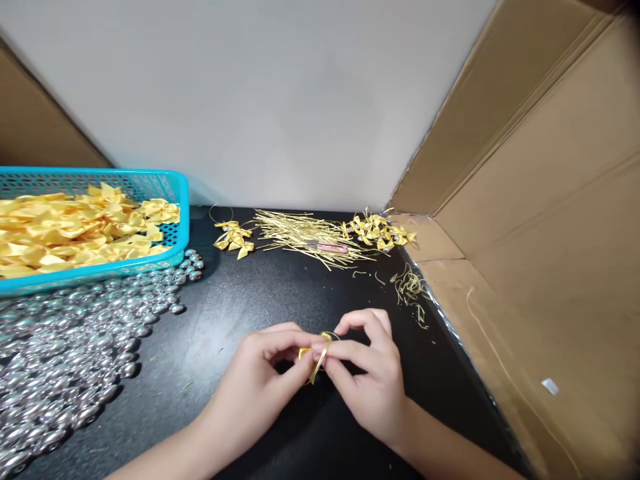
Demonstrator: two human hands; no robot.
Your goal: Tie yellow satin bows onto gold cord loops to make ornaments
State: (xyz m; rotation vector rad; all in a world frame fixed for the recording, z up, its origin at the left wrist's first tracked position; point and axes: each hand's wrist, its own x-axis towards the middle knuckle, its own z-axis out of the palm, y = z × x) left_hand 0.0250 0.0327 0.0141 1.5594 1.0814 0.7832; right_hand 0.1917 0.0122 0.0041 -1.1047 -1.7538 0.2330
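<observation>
Both hands meet low in the middle of the view, over the black table [240, 293]. Between my left hand's [267, 367] thumb and fingers is a yellow ribbon bow [320, 360], held closed. My right hand [373, 373] pinches the same bow from the other side with thumb and index finger, its other fingers curled. A thin gold cord [334, 335] loops up from the bow beside my right fingertips. The fingers cover much of the bow, and I cannot tell whether a bead sits in it.
A blue basket [184, 213] of yellow bows stands at left, with silver beads [75, 353] in front. Gold cords [285, 230] lie at the back, a pink-handled tool [330, 247] on them. Corded bows [375, 230], more bows [234, 239] and cord scraps [410, 283] lie nearby. Cardboard [540, 200] borders the right.
</observation>
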